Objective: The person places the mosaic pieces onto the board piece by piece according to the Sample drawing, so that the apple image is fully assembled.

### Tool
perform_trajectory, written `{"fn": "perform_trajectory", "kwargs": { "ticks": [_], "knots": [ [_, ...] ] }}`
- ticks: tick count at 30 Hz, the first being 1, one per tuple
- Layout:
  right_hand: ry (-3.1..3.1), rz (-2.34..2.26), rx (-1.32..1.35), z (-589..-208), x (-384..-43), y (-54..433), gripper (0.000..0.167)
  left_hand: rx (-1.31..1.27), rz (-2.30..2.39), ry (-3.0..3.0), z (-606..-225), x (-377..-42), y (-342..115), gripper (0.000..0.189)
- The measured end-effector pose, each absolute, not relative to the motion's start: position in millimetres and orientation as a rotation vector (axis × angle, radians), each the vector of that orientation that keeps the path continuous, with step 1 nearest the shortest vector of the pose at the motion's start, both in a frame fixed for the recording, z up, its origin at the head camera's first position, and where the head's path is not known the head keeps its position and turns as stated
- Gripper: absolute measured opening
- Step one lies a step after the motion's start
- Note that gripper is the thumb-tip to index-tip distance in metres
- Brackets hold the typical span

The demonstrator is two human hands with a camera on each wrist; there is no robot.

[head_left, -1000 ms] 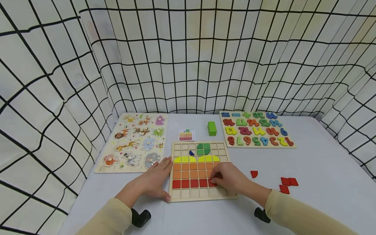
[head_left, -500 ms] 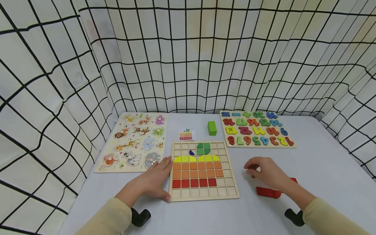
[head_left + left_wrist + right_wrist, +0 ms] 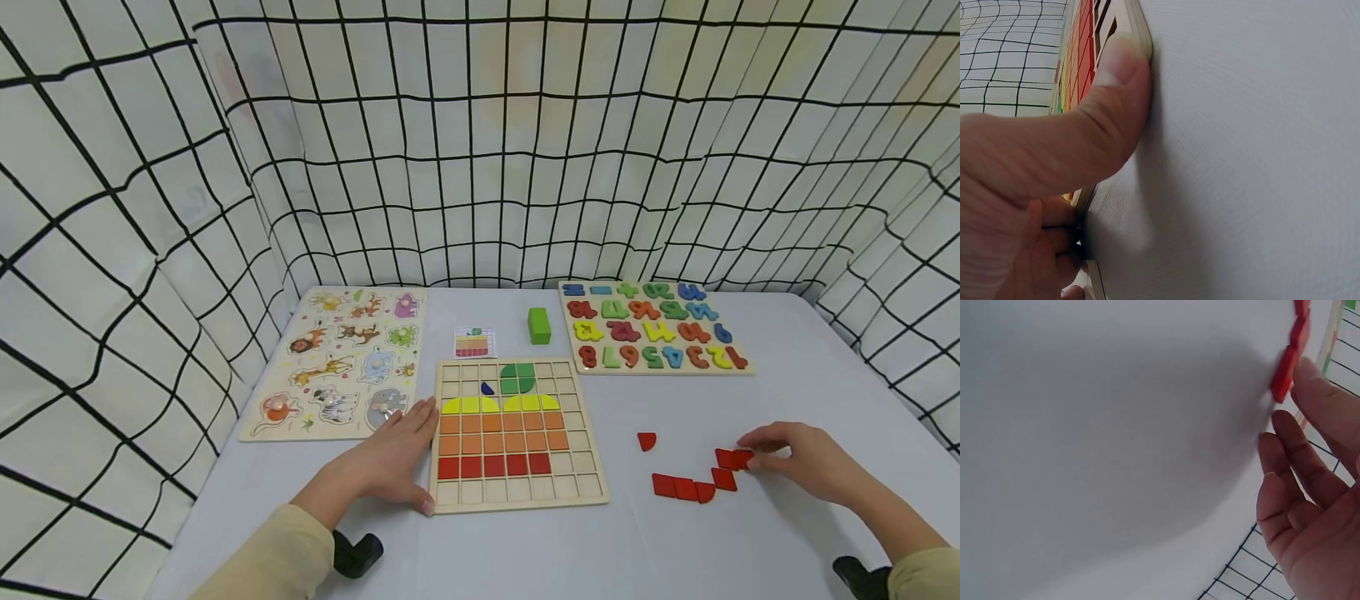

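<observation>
A wooden grid board [image 3: 517, 498] lies in the middle of the head view, bearing rows of red, orange and yellow tiles plus green and blue pieces. My left hand [image 3: 390, 458] rests along its left side, fingers extended, thumb against the near corner; the left wrist view shows the thumb [image 3: 1113, 94] touching the board edge. To the right, my right hand [image 3: 813, 462] is at a red tile [image 3: 742, 460], thumb and forefinger on either side of it. In the right wrist view the thumb [image 3: 1322, 394] meets a red tile [image 3: 1283, 375], with the other fingers loosely bent and apart from it.
More red tiles [image 3: 675, 487] and a lone red quarter-round tile [image 3: 647, 442] lie right of the board. Behind are an animal puzzle board [image 3: 337, 367], a pattern card [image 3: 474, 342], a green block [image 3: 539, 326] and a number puzzle board [image 3: 660, 329]. Black netting encloses the table.
My right hand has left the red row on the board and travelled right to the loose red tiles. A fifth red square stays on the board. The left hand has kept its place.
</observation>
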State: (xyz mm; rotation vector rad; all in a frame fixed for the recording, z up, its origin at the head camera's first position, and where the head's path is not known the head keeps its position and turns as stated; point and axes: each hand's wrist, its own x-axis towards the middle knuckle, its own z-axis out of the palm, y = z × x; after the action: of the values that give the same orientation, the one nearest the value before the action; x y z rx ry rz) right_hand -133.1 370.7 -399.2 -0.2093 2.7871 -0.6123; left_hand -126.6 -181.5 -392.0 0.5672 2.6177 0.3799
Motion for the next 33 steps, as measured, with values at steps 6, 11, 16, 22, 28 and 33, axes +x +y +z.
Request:
{"fn": "perform_trajectory", "kwargs": {
  "ticks": [6, 11, 16, 22, 28, 33],
  "knots": [
    [2.809, -0.601, -0.197, -407, -130, 376, 0.031, 0.573, 0.393, 2.619, -392, -126, -182, 0.123],
    [2.840, -0.595, -0.178, -404, -128, 372, 0.022, 0.568, 0.398, 2.618, -392, -125, -182, 0.123],
    [2.852, -0.649, -0.153, -393, -130, 362, 0.018, 0.568, 0.391, 2.620, -390, -125, -182, 0.124],
    [2.810, -0.823, -0.190, -383, -135, 319, 0.019, 0.579, 0.385, 2.623, -390, -125, -183, 0.124],
    [2.722, -0.921, -0.339, -382, -142, 249, 0.010, 0.569, 0.392, 2.617, -392, -125, -182, 0.125],
    [2.643, -0.932, -0.472, -388, -145, 198, 0.006, 0.551, 0.411, 2.606, -392, -124, -181, 0.124]
  ]
}}
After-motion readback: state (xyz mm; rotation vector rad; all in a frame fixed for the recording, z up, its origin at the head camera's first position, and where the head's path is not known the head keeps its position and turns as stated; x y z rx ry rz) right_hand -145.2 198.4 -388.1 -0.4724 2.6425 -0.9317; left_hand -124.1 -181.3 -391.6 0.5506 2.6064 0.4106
